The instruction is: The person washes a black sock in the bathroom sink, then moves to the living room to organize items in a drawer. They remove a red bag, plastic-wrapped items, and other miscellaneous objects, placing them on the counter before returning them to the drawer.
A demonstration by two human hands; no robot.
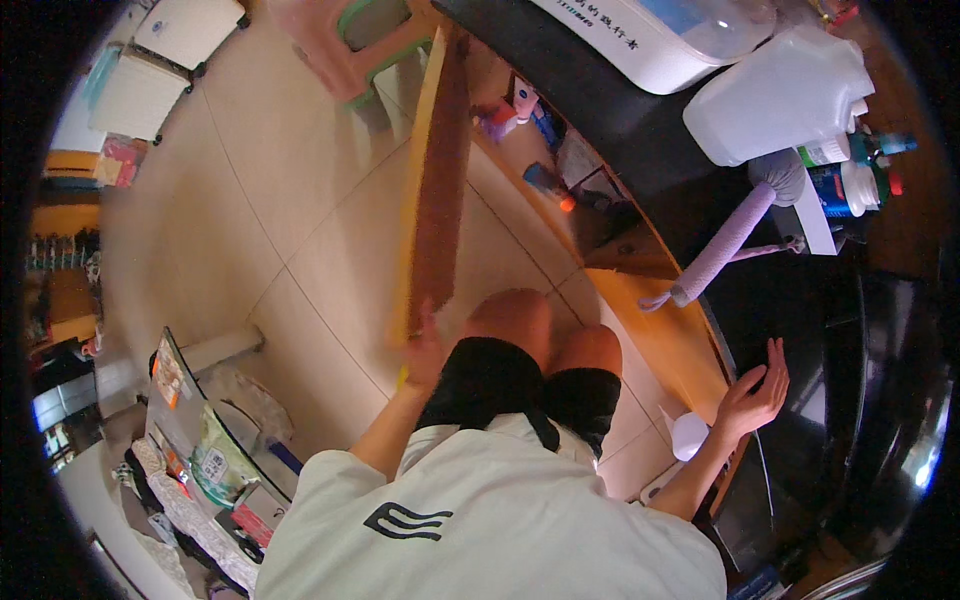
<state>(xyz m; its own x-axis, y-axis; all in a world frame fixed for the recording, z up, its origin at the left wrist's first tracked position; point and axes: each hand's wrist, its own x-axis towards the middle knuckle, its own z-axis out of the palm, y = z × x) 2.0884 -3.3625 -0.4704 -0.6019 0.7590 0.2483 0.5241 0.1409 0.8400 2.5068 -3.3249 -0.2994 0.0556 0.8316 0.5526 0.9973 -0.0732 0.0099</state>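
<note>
My left hand (424, 356) is against the near end of a swung-out wooden cabinet door (439, 202) with a yellow edge. Both are blurred, and I cannot tell whether its fingers grip the door. Over the front edge of the black countertop (652, 150) is my right hand (756, 397), empty, its thumb apart from the fingers. Below the countertop the cabinet interior (540, 150) shows, with several small packages and a dark item with an orange end (555, 187). A second wooden panel (645, 315) stands out from the cabinet nearer my right hand.
On the countertop lie a folded purple umbrella (727, 244), a translucent plastic jug (776, 97), several bottles (851, 187) and a white container (637, 45). A pink and green stool (330, 52) stands beyond the door. A glass-topped table (217, 427) with packets is at left. A white cup-like object (690, 436) is under my right forearm.
</note>
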